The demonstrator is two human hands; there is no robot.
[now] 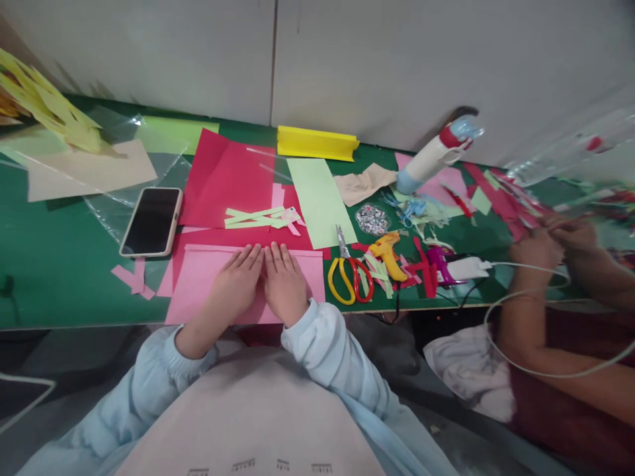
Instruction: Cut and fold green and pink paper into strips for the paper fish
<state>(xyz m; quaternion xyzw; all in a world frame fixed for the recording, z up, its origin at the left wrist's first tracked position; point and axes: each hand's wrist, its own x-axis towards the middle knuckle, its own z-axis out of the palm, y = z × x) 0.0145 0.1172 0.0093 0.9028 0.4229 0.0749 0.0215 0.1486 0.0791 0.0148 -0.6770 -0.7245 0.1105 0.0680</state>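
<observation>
A pink sheet lies at the table's front edge, with a narrow folded strip along its far side. Flat on its left half rests my left hand, fingertips on the folded edge. Beside it my right hand presses on the same sheet, its fingers stretched out. The fingertips of both hands nearly meet at the middle of the fold. Red paper lies beyond, partly under the pink sheet, with pale green strips on top. Scissors with yellow and red handles lie right of the pink sheet.
A phone lies on the left. On the right are a yellow glue gun, paper scraps, a bag of beads and a standing bottle. Another person's hands work at the far right, near a white cable.
</observation>
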